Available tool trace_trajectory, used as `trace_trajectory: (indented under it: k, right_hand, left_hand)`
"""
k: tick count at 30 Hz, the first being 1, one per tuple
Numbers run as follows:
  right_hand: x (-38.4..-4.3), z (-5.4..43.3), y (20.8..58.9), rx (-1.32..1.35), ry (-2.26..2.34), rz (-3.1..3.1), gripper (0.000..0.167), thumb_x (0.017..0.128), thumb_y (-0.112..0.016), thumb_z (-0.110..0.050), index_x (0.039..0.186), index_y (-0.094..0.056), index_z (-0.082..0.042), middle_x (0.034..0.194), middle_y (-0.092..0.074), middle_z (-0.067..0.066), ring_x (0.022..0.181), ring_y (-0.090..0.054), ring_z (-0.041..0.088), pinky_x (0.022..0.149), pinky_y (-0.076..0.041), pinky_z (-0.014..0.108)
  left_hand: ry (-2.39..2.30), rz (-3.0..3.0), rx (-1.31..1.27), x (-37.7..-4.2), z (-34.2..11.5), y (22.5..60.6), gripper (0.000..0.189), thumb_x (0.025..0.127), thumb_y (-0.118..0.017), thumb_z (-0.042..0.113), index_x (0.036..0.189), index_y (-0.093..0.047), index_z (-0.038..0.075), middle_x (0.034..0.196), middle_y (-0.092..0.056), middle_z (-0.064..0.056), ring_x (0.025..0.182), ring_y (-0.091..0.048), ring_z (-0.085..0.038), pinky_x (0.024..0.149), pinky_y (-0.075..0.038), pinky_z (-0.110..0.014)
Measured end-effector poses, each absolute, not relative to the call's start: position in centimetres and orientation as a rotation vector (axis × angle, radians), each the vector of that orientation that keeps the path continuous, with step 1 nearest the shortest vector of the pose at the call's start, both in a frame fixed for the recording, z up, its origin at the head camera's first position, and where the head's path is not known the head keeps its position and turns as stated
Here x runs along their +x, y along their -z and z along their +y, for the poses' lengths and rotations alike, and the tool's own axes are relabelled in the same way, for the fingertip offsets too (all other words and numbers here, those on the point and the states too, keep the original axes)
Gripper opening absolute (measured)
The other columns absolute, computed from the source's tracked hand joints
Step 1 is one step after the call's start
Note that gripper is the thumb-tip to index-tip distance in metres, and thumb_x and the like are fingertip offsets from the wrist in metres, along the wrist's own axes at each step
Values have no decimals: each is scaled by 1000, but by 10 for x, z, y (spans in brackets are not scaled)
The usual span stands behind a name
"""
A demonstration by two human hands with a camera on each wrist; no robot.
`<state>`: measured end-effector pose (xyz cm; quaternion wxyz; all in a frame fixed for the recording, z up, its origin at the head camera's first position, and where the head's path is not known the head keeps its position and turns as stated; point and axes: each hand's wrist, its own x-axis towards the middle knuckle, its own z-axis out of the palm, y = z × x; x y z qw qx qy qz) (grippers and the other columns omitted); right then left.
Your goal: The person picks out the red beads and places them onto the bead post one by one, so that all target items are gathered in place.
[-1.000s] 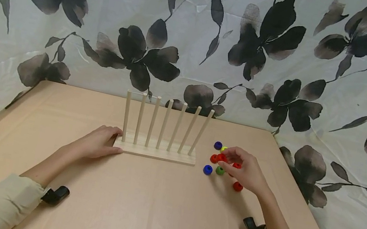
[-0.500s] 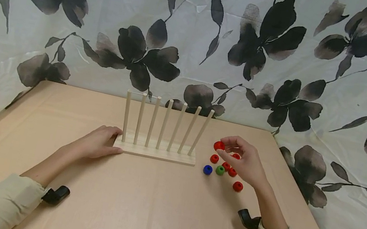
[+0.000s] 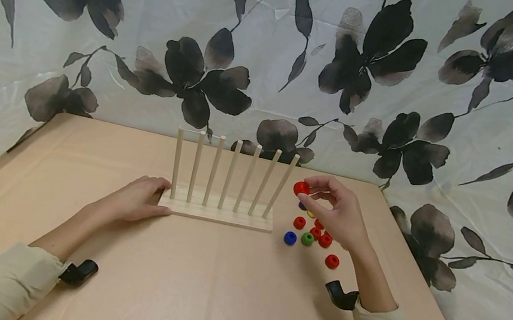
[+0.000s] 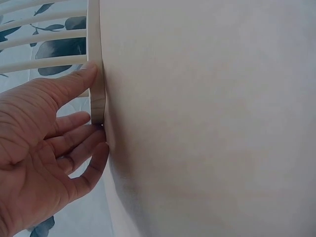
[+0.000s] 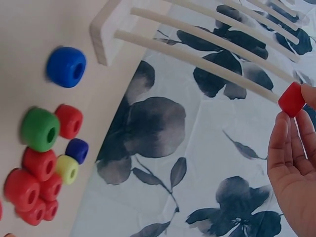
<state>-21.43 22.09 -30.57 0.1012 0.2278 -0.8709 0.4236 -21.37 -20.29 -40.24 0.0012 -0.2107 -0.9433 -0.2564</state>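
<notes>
A pale wooden peg stand (image 3: 216,213) with a row of upright pegs stands on the table. At its left end my left hand (image 3: 138,199) grips the base. The left wrist view shows the thumb (image 4: 79,81) on one face of the base (image 4: 96,98), the other fingers at its end and behind. My right hand (image 3: 340,212) pinches a red bead (image 3: 301,189) between thumb and fingertips, raised just right of the rightmost peg. In the right wrist view this red bead (image 5: 292,99) appears close to that peg's tip (image 5: 271,96).
Loose beads lie right of the stand: a blue bead (image 3: 290,238), a green bead (image 3: 307,239), a yellow bead (image 5: 67,169), a dark blue bead (image 5: 77,150) and several red ones (image 3: 332,261). A flowered cloth (image 3: 277,43) hangs behind the table (image 3: 193,286).
My right hand has lifted the red bead out of the group of beads and carried it up and left toward the rightmost peg. The left hand and the stand have stayed put.
</notes>
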Motion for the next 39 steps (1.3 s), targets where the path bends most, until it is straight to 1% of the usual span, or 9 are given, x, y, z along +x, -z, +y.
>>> trace_trajectory:
  k: [4,11,13,20,25,31,39]
  right_hand:
    - [-214,215,301,678,-1239,-2555,34,94,-77,-17,124,-66,-6,117,-70,8,105,-68,22,95,-54,24]
    - [-214,208,294,703,-1196,-2537,36,94,-76,-16,126,-65,-5,119,-69,9,108,-67,23,97,-54,29]
    - [-215,207,293,701,-1190,-2534,36,94,-76,-17,126,-65,-6,119,-69,8,108,-67,22,97,-54,29]
    - [-219,201,284,769,-1207,-2486,33,94,-76,-13,124,-65,-4,117,-69,9,106,-66,22,95,-51,18]
    - [-221,195,280,794,-1231,-2471,34,93,-77,-14,124,-65,-5,118,-69,7,103,-66,20,93,-51,20]
    - [-227,185,275,830,-1229,-2433,34,93,-77,-13,123,-65,-3,115,-69,9,102,-65,20,93,-52,23]
    - [-231,169,270,896,-1251,-2364,34,91,-79,-9,121,-65,-1,111,-70,10,95,-64,20,90,-55,27]
  left_hand:
    - [806,-2957,-658,-214,-203,403,61,93,-77,26,132,-53,-15,127,-62,-31,121,-55,-50,105,-43,-61]
    - [806,-2958,-650,-215,-203,405,61,93,-77,26,131,-54,-15,125,-63,-30,119,-56,-48,104,-44,-60]
    - [806,-2956,-649,-215,-203,405,61,92,-77,26,131,-54,-15,125,-63,-30,119,-56,-48,104,-44,-60]
    - [780,-2942,-674,-214,-202,403,61,92,-78,26,130,-54,-16,123,-63,-31,119,-57,-49,104,-44,-60]
    - [770,-2945,-680,-215,-202,404,62,91,-79,28,129,-55,-16,121,-64,-31,117,-58,-49,103,-45,-60]
    - [783,-2943,-670,-215,-202,405,61,92,-78,26,129,-55,-16,122,-64,-31,118,-58,-49,103,-45,-60]
    - [788,-2937,-673,-214,-202,404,61,92,-79,25,129,-55,-16,121,-64,-30,117,-58,-48,103,-45,-60]
